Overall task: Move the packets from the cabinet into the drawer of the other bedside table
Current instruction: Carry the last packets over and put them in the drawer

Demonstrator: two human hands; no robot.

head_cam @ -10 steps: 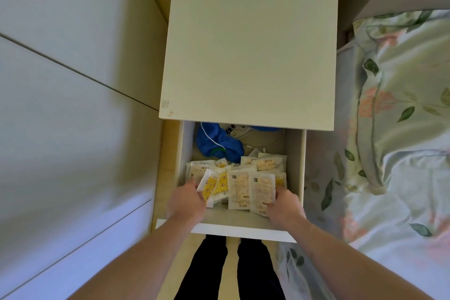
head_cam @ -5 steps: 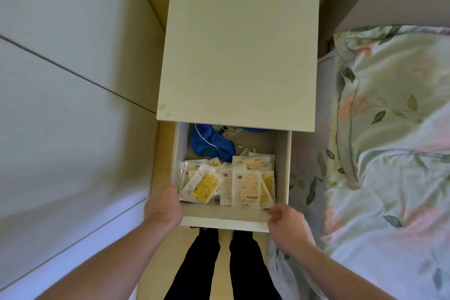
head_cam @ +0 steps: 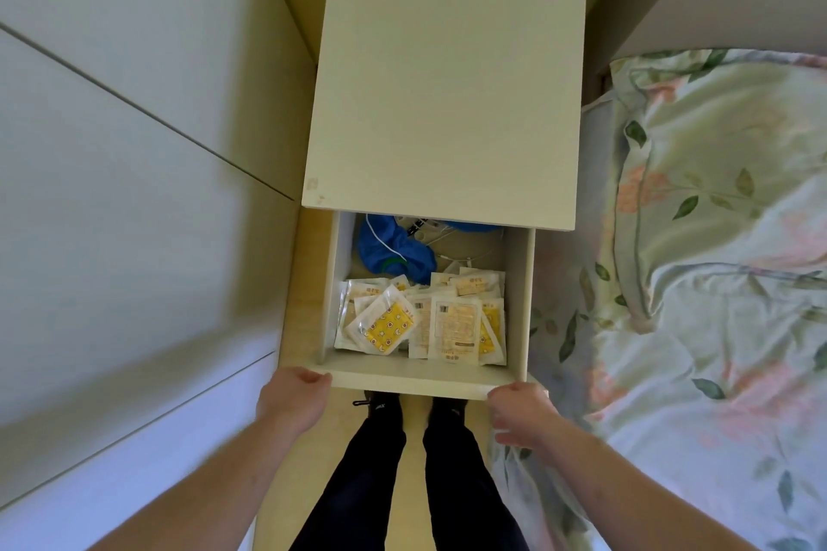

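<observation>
you're in a home bedroom: a bed (head_cam: 716, 327) with floral bedding sits right beside a pale bedside table (head_cam: 447, 81), wardrobe panels (head_cam: 134, 192) opposite.

both hands (head_cam: 293, 400) off the packets (head_cam: 420, 318), now gripping drawer front (head_cam: 407, 383) corners

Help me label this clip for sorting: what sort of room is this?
Most likely a bedroom. A bedside table with its drawer pulled open stands right beside a bed covered in floral bedding, with a matching pillow at its head.
</observation>
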